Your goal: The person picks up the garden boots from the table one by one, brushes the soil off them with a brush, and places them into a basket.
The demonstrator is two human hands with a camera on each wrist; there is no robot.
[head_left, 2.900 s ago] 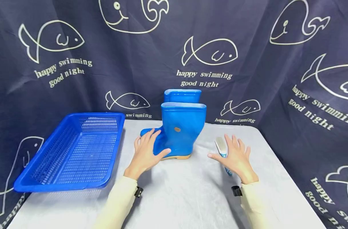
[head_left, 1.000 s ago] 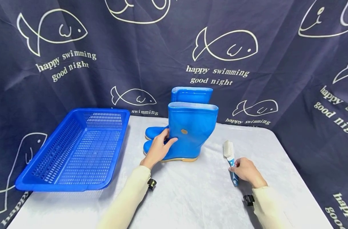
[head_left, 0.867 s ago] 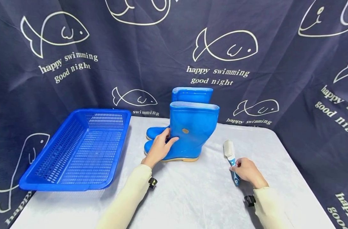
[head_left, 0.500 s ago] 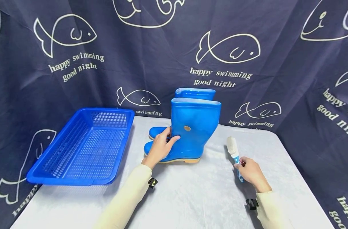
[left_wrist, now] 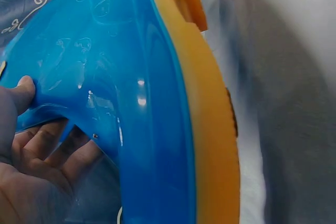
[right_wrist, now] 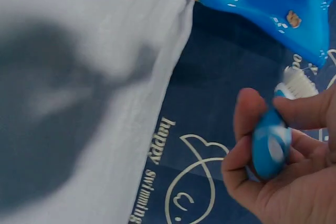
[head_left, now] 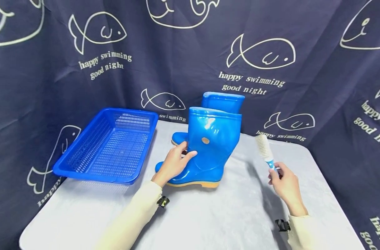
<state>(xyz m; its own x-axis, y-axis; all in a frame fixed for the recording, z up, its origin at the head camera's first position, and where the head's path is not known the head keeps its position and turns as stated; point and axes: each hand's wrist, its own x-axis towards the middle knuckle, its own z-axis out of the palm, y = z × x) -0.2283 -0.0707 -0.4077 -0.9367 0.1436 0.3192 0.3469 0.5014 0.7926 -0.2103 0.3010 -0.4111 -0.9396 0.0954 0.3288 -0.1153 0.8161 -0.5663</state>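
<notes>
In the head view, my left hand [head_left: 173, 163] grips the nearer blue rain boot [head_left: 219, 146] at the front of its ankle. The thumb lies on the near side and the other fingers are round the front. A brown patch [head_left: 205, 140] marks the shaft. The boot's tan sole [left_wrist: 212, 129] seems slightly off the table in the left wrist view. Behind it stands a second blue boot [head_left: 224, 102], mostly hidden. My right hand [head_left: 286, 184] holds a scrub brush [head_left: 264, 148] by its blue handle [right_wrist: 270, 148], above the table, with the white bristles up and forward.
A blue plastic basket [head_left: 146, 163] with perforated walls stands on the left of the white-covered table [head_left: 233, 215]. A dark curtain [head_left: 183, 55] with fish drawings hangs behind and at both sides. Several brown spots [right_wrist: 294, 19] show on a boot in the right wrist view.
My left hand has taken hold of the nearer boot and drawn it towards me, apart from the other. My right hand has picked the brush up off the table. The head view has shifted.
</notes>
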